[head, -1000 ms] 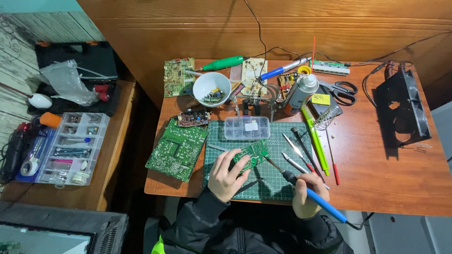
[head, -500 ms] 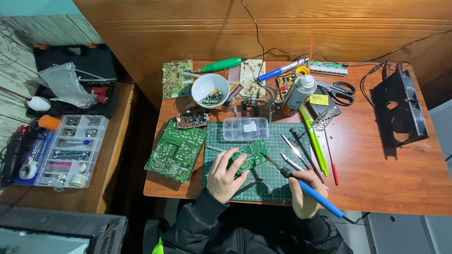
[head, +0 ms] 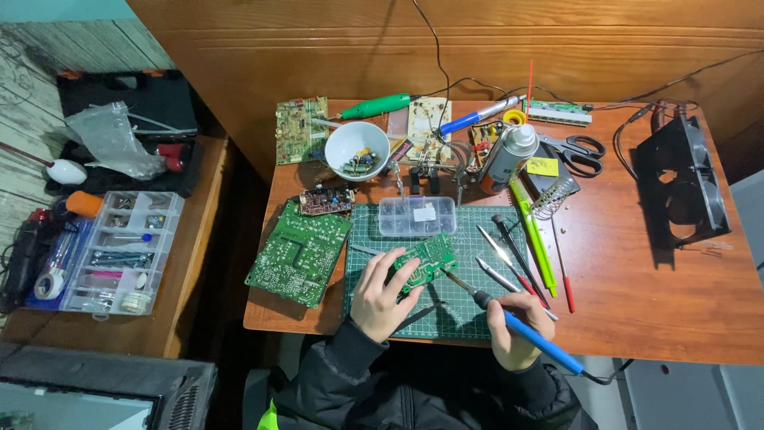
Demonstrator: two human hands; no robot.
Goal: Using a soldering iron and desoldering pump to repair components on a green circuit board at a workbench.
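Left hand [head: 384, 293] grips the near edge of a small green circuit board [head: 428, 259], holding it on the green cutting mat [head: 469, 306]. Fingers curl over the board's lower left corner.

Right hand [head: 519, 325] is clenched around a blue-handled soldering iron [head: 517, 325], pen-style. Tip points up and left from that hand and meets the small board's right edge. Its cord trails off behind the hand, over the surface [head: 652, 302] edge.

Just left of the left hand: a larger green circuit board [head: 298, 252], flat, half off the mat. Above the left hand: a clear plastic parts box [head: 417, 215] on the mat's far edge. Further up: a white bowl [head: 357, 149] holding small components.

Right of the soldering iron tip: tweezers [head: 503, 277], a red-handled screwdriver [head: 525, 279] and a yellow-green tool [head: 533, 235], lying side by side. Beyond those: a spray can [head: 511, 151], black scissors [head: 579, 151]. Far right of the right hand: a black fan [head: 684, 187].
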